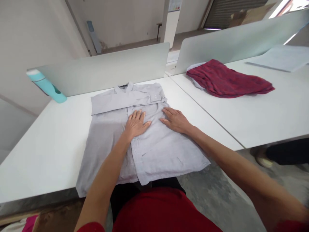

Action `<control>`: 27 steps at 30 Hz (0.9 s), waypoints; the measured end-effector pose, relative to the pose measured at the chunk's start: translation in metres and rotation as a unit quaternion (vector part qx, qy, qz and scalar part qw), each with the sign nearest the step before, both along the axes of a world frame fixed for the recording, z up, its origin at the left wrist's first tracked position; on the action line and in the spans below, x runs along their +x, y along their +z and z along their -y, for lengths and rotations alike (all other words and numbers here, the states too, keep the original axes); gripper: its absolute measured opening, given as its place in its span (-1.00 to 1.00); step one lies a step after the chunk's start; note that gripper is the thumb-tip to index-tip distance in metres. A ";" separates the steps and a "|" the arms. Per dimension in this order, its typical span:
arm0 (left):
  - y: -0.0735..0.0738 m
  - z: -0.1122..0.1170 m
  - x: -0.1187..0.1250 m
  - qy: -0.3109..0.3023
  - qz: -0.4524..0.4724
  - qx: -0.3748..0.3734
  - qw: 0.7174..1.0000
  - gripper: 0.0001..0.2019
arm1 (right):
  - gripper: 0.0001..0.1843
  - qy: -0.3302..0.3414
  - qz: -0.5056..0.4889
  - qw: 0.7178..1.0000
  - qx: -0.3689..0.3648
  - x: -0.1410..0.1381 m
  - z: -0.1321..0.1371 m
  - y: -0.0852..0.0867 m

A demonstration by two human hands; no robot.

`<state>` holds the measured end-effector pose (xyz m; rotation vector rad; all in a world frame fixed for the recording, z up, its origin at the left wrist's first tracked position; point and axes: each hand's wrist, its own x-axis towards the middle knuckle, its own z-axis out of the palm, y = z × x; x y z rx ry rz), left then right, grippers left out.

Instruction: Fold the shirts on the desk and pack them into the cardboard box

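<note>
A light grey button-up shirt [159, 154] lies front side up on the white table, its collar toward the divider. One sleeve [111, 103] is laid across the chest, its cuff near the right shoulder edge. The hem hangs over the table's front edge. My left hand [137, 123] rests on the shirt by the button placket, fingers stretched out and palm down. Farther right, my right hand [175, 120] lies flat at the shirt's right side edge, fingers extended. Neither hand grips anything; both touch the cloth.
A turquoise bottle-shaped item [47, 86] leans at the table's back left corner. Frosted dividers [108, 71] run along the back. On the adjoining right table lie a dark red garment [227, 79] and a pale flat sheet [282, 57]. A person's leg [287, 153] shows at far right.
</note>
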<state>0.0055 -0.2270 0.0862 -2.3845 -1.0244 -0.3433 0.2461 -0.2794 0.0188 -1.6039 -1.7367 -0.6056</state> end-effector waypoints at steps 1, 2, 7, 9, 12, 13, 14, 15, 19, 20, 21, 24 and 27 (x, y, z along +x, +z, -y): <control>0.000 0.000 0.000 -0.001 0.002 -0.006 1.000 -0.24 | -0.26 -0.009 -0.011 1.000 0.004 0.006 0.005 -0.008; 0.001 0.000 0.000 -0.003 0.004 -0.010 1.000 -0.24 | -0.26 -0.019 -0.021 1.000 0.010 0.011 0.011 -0.014; 0.001 0.000 -0.001 -0.007 0.023 -0.025 0.999 -0.26 | -0.25 -0.044 -0.039 0.998 0.031 0.021 0.027 -0.029; 0.001 0.000 -0.002 -0.004 0.028 -0.031 0.999 -0.25 | -0.26 -0.042 -0.040 0.998 0.034 0.021 0.026 -0.028; 0.001 0.000 -0.004 -0.001 0.034 -0.034 0.999 -0.24 | -0.27 -0.036 -0.039 0.998 0.045 0.021 0.023 -0.027; 0.001 0.000 -0.004 -0.001 0.035 -0.035 0.999 -0.24 | -0.26 -0.034 -0.039 0.998 0.047 0.021 0.022 -0.028; 0.001 0.001 -0.005 -0.001 0.037 -0.035 0.999 -0.24 | -0.26 -0.033 -0.038 0.998 0.049 0.022 0.021 -0.029; 0.001 0.001 -0.005 -0.001 0.039 -0.036 0.999 -0.24 | -0.25 -0.030 -0.037 0.998 0.052 0.024 0.021 -0.031; 0.001 0.004 -0.005 0.005 0.040 -0.048 0.998 -0.22 | -0.28 -0.002 -0.038 0.996 0.085 0.030 0.014 -0.032; 0.000 0.004 -0.005 0.005 0.040 -0.049 0.998 -0.21 | -0.29 0.007 -0.040 0.994 0.097 0.031 0.009 -0.029; 0.000 0.003 -0.006 0.003 0.040 -0.049 0.998 -0.21 | -0.31 0.018 -0.042 0.993 0.109 0.032 0.004 -0.025; -0.002 0.001 -0.008 -0.010 0.047 -0.040 0.998 -0.22 | -0.31 0.051 -0.048 0.989 0.131 0.031 -0.018 -0.010; -0.003 -0.001 -0.010 -0.019 0.059 -0.037 0.997 -0.29 | -0.30 0.074 -0.034 0.991 0.107 0.028 -0.035 0.002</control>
